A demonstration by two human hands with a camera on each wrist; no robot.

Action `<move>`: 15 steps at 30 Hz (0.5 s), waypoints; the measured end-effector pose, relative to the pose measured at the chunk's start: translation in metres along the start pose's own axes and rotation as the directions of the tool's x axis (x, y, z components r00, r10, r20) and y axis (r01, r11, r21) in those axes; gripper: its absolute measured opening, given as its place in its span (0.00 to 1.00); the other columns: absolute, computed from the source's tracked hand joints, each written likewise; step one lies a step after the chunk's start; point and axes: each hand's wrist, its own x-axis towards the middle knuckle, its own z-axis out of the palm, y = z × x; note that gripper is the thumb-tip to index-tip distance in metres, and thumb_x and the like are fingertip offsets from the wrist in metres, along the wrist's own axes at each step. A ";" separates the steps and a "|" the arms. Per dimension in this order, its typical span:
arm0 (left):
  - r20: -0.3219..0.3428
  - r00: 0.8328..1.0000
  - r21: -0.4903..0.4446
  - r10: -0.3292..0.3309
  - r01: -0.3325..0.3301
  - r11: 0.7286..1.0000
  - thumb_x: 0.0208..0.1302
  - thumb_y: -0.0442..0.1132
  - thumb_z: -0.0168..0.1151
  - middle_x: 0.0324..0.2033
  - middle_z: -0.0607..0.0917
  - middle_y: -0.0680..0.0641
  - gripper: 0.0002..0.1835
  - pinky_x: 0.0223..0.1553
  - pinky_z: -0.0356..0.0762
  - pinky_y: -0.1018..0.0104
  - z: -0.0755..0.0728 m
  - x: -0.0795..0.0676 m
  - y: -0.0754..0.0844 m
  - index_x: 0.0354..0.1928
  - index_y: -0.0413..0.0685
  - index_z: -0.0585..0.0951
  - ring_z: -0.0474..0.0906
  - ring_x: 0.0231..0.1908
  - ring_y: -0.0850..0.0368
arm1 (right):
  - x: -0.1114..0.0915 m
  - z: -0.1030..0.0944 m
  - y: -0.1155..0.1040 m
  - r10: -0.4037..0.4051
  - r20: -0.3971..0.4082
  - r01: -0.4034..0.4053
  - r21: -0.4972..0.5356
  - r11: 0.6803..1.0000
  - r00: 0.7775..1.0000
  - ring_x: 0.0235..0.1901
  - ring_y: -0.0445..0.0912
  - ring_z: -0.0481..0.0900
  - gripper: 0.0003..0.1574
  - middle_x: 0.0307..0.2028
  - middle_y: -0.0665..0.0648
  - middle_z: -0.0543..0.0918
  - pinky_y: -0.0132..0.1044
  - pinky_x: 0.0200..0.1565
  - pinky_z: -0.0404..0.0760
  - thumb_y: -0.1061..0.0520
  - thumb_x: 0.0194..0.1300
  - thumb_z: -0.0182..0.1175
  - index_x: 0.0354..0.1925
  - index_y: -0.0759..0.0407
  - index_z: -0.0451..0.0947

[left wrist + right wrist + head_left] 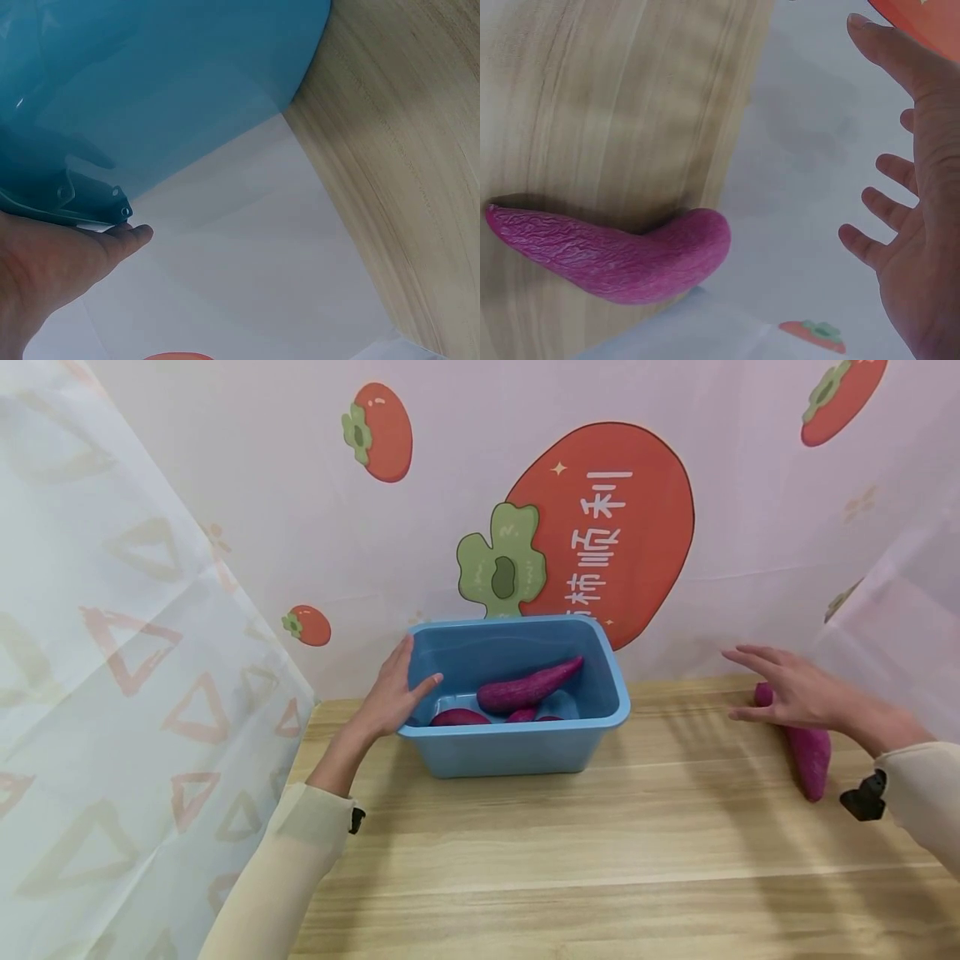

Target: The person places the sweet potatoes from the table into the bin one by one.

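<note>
My left hand (392,692) rests at the left rim of a blue plastic bin (510,752), thumb over the inside and fingers along the outside. In the left wrist view, the fingers (135,238) lie straight under the rim. Inside the bin, a purple sweet potato (529,685) leans toward the back right corner above several others, partly hidden by the front wall. My right hand (810,689) hovers, fingers spread and holding nothing, above another purple sweet potato (810,764) on the table. The right wrist view shows that curved, wrinkled sweet potato (622,259) whole, apart from the hand.
A wooden table (525,877) carries the bin close to its back edge. Behind it hangs a pale sheet (255,485) printed with persimmons. Another patterned sheet (135,635) closes off the left side, and a pale sheet (907,602) stands at the right.
</note>
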 end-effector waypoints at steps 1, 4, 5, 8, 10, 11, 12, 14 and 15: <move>0.000 1.000 0.000 0.000 0.000 1.000 0.78 0.62 0.53 0.86 0.39 0.42 0.53 0.78 0.45 0.28 0.000 0.000 0.000 0.86 0.46 0.35 0.37 0.84 0.37 | -0.001 0.001 0.001 -0.002 -0.004 0.002 0.000 1.000 1.000 0.65 0.77 0.67 0.62 0.70 0.78 0.69 0.77 0.63 0.66 0.48 0.47 0.84 0.74 0.63 0.68; 0.001 1.000 0.000 0.001 -0.001 1.000 0.78 0.61 0.53 0.86 0.39 0.42 0.53 0.78 0.45 0.28 0.000 0.000 0.000 0.86 0.46 0.34 0.36 0.84 0.37 | -0.003 0.003 0.004 -0.003 -0.012 0.003 0.005 1.000 1.000 0.65 0.78 0.67 0.61 0.70 0.78 0.69 0.78 0.62 0.66 0.50 0.46 0.85 0.74 0.64 0.68; 0.000 1.000 0.000 0.003 -0.003 1.000 0.78 0.61 0.53 0.86 0.39 0.42 0.53 0.78 0.45 0.28 0.000 0.000 0.000 0.86 0.45 0.35 0.37 0.84 0.37 | -0.004 0.004 0.005 0.001 -0.010 -0.001 0.005 1.000 1.000 0.65 0.78 0.67 0.61 0.70 0.78 0.69 0.78 0.62 0.66 0.50 0.47 0.84 0.74 0.64 0.68; -0.001 1.000 0.001 0.009 -0.009 1.000 0.78 0.60 0.53 0.86 0.40 0.41 0.52 0.78 0.45 0.28 -0.001 0.001 0.000 0.86 0.44 0.35 0.37 0.84 0.37 | -0.006 0.004 0.006 0.018 -0.003 -0.018 0.008 1.000 1.000 0.65 0.78 0.67 0.60 0.70 0.78 0.69 0.78 0.62 0.66 0.50 0.48 0.84 0.74 0.65 0.68; -0.001 1.000 0.001 0.013 -0.013 1.000 0.79 0.59 0.53 0.86 0.40 0.40 0.52 0.78 0.45 0.29 -0.001 0.002 0.000 0.85 0.43 0.36 0.37 0.84 0.36 | -0.008 0.004 0.007 0.038 0.008 -0.038 0.012 0.999 0.999 0.66 0.78 0.66 0.60 0.71 0.77 0.68 0.78 0.62 0.66 0.49 0.49 0.83 0.74 0.65 0.68; -0.001 1.000 0.001 0.012 -0.012 1.000 0.79 0.59 0.53 0.86 0.40 0.40 0.52 0.78 0.45 0.28 -0.001 0.002 0.000 0.85 0.43 0.36 0.37 0.84 0.36 | -0.009 0.005 0.008 0.048 0.013 -0.048 0.012 0.999 0.999 0.67 0.78 0.66 0.60 0.71 0.77 0.67 0.78 0.62 0.65 0.49 0.50 0.83 0.74 0.65 0.67; 0.000 1.000 0.000 0.012 -0.012 1.000 0.79 0.59 0.53 0.86 0.40 0.40 0.52 0.78 0.45 0.28 -0.001 0.002 0.000 0.85 0.43 0.36 0.37 0.84 0.36 | -0.009 0.005 0.010 0.058 0.019 -0.059 0.014 0.998 0.998 0.67 0.78 0.65 0.60 0.72 0.77 0.67 0.78 0.63 0.65 0.48 0.50 0.83 0.74 0.65 0.67; 0.001 1.000 -0.003 0.009 -0.009 1.000 0.78 0.59 0.53 0.86 0.40 0.40 0.52 0.78 0.45 0.28 -0.001 0.002 0.000 0.85 0.43 0.35 0.37 0.84 0.36 | -0.011 0.006 0.012 0.074 0.026 -0.074 0.013 0.997 0.997 0.67 0.78 0.65 0.60 0.72 0.78 0.66 0.79 0.62 0.66 0.48 0.51 0.83 0.75 0.66 0.67; 0.001 1.000 -0.005 0.008 -0.008 1.000 0.78 0.59 0.53 0.86 0.40 0.40 0.52 0.78 0.45 0.28 -0.001 0.001 0.000 0.85 0.43 0.35 0.37 0.84 0.36 | -0.011 0.007 0.014 0.083 0.032 -0.084 0.011 0.996 0.996 0.67 0.79 0.64 0.60 0.72 0.78 0.66 0.79 0.62 0.65 0.48 0.51 0.83 0.75 0.66 0.66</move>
